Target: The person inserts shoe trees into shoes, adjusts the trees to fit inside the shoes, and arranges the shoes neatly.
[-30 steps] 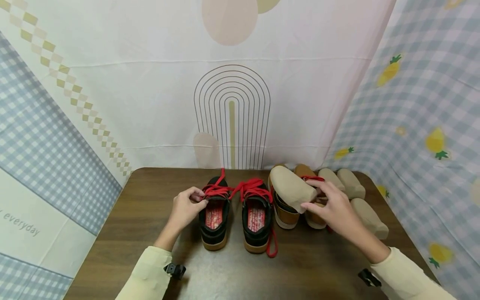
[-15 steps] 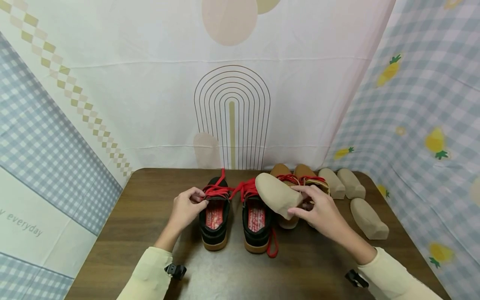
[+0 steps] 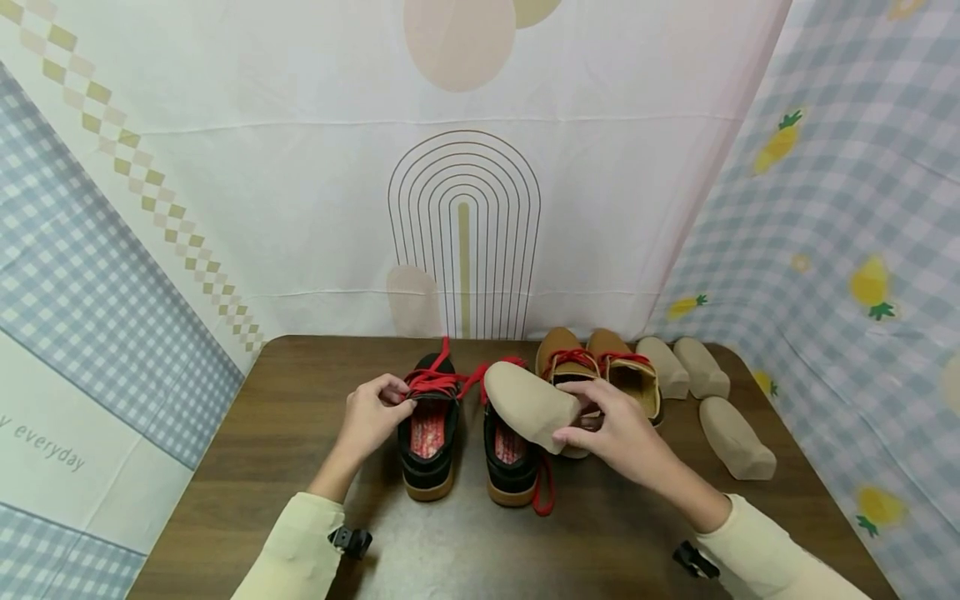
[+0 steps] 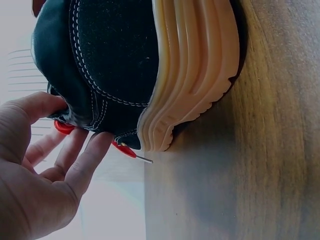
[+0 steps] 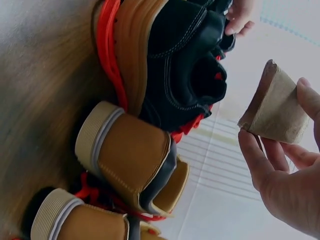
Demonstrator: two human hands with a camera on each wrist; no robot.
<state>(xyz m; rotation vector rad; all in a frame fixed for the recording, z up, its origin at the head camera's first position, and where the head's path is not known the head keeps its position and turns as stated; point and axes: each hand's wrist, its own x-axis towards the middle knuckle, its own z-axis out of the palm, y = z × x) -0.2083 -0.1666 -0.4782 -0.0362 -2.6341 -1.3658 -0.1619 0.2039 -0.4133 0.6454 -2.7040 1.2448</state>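
My left hand pinches the left black shoe at its laced opening. In the left wrist view, the thumb lies on the collar and the fingers are near the red lace. A beige shoe insert is held by its blunt heel end between the thumb and fingers of my right hand. Its rounded toe points up and left, over the right black shoe, whose laces it partly covers. In the right wrist view, the insert is raised above the shoes.
Two tan shoes with red laces stand right of the black pair. Two more beige inserts lie at the back right, with another insert nearer. A fabric backdrop rises behind the brown table.
My right hand has carried the insert left and slightly toward me, from over the tan shoes to over the right black shoe. The left hand has stayed in place.
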